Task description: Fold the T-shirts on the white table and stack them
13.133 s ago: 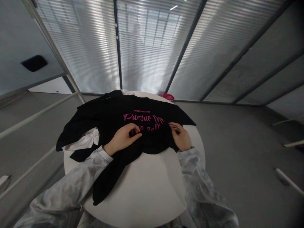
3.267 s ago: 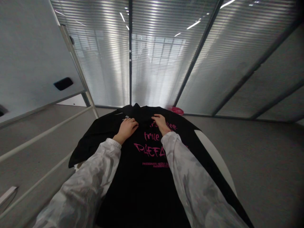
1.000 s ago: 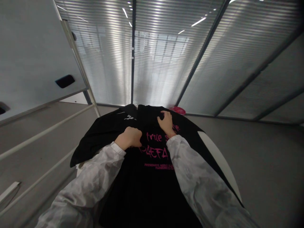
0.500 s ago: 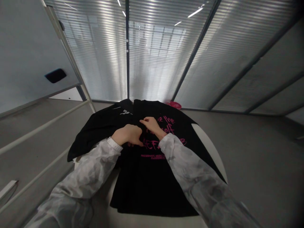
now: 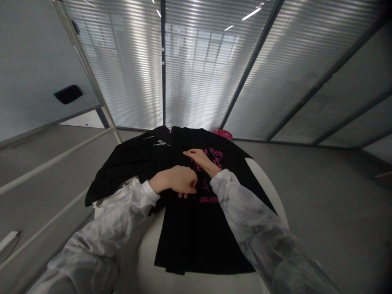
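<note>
A black T-shirt [image 5: 214,241] with pink lettering lies spread over a white rounded surface [image 5: 269,188]. My left hand [image 5: 176,180] is closed on a part of the shirt's left side, below the middle of the chest, and covers some of the print. Farther up, my right hand [image 5: 202,159] pinches the black cloth beside the lettering. Along the shirt's left side a strip of cloth is folded inward, with a step at the hem. Another black garment [image 5: 125,163] with a white mark lies to the left; where the two garments meet is hard to make out.
A pink object [image 5: 224,134] shows behind the shirt at the far edge. Pale metal rails [image 5: 55,163] run along the left, below a grey panel with a dark oval [image 5: 69,94]. Ribbed translucent panels [image 5: 196,81] stand at the back, and grey floor [image 5: 330,196] lies to the right.
My left hand has moved right, carrying the shirt's left side inward over part of the lettering. The left hem edge has shifted right. My right hand has moved slightly right, still pinching.
</note>
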The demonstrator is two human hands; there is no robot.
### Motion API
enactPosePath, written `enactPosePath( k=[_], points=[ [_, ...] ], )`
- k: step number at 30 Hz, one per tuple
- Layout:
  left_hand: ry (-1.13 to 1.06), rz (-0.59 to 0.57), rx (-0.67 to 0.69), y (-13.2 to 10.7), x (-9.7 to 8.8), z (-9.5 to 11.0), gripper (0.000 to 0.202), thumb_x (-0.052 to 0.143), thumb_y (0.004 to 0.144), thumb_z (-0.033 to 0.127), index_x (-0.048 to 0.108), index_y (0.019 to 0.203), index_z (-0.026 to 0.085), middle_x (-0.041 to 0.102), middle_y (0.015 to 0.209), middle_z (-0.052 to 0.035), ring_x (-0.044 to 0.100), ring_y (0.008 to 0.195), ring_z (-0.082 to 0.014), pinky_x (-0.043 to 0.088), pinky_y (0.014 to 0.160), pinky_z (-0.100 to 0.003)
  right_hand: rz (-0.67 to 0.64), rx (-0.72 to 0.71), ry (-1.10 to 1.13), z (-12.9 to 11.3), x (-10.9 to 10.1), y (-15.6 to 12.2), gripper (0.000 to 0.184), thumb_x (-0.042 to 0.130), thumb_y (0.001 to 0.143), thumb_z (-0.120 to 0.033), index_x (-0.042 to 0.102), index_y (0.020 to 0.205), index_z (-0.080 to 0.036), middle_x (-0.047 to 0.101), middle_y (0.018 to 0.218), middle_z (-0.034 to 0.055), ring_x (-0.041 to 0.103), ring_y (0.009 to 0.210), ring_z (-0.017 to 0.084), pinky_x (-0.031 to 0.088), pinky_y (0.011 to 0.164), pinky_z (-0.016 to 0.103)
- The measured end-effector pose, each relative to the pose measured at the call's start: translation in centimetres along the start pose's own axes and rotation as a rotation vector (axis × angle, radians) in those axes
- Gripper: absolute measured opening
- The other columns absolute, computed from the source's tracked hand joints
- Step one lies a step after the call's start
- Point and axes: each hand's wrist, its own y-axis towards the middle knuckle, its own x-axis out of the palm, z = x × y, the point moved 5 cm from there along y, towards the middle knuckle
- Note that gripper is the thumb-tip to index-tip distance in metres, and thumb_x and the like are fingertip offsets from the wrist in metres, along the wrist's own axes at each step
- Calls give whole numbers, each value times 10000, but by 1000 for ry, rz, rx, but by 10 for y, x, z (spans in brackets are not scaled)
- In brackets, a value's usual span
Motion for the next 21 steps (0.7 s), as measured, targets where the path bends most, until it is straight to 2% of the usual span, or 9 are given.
enactPosePath(
  k=[3,5,7,10,12,14,16,19,21],
  points=[
    [-100,40,27,5,3,5,261,627,1055,332,767,871,211,829,771,30,778,647,-128,528,731,-233,-61,29,56,3,-1,4,211,850,934,-328,821,1056,-157,802,919,64,658,644,131,510,593,242],
    [-38,9,19,7,9,9,221,653,1045,342,789,916,224,840,821,26,785,699,-143,513,717,-242,-84,10,38,6,-2,7,288,860,909,-273,795,1164,-157,806,957,68,678,674,144,538,634,260],
    [89,-39,19,9,16,12,151,752,989,386,814,967,250,850,883,15,791,788,-179,489,695,-256,-59,-60,-32,8,-6,10,297,825,911,-228,769,1197,-167,808,999,67,712,758,166,585,735,292],
    [206,-87,44,10,28,15,269,885,865,524,836,945,272,847,913,-13,772,817,-221,488,698,-280,129,-256,-329,6,-22,12,253,737,928,-181,758,1180,-198,793,1148,85,736,1013,223,598,980,380],
    [235,-102,48,11,35,17,385,901,815,633,835,843,254,827,842,-43,757,758,-237,502,699,-302,303,-341,-608,5,-35,12,342,738,909,-183,743,1250,-203,756,1276,125,697,1182,287,560,1083,441],
    [274,-102,44,13,40,20,492,900,777,710,820,750,225,810,797,-84,751,725,-262,511,684,-324,386,-337,-808,7,-45,13,462,766,904,-235,706,1360,-199,729,1344,158,675,1236,334,551,1083,461],
    [316,-99,40,15,43,24,538,906,757,730,808,699,204,808,799,-120,756,734,-286,520,678,-339,344,-269,-886,13,-51,18,467,765,939,-322,702,1390,-216,761,1288,148,709,1168,335,570,1015,439],
    [340,-110,47,16,45,28,429,915,808,601,806,684,206,807,787,-113,763,757,-281,538,705,-341,270,-151,-883,21,-57,27,315,704,1007,-405,765,1289,-277,821,1080,81,758,1028,310,577,934,409],
    [324,-158,56,17,49,28,314,869,877,456,800,682,220,803,757,-78,756,736,-252,534,704,-328,294,-124,-838,22,-62,33,257,688,1014,-387,783,1240,-309,833,1014,47,770,1000,300,573,923,404]
  ],
)
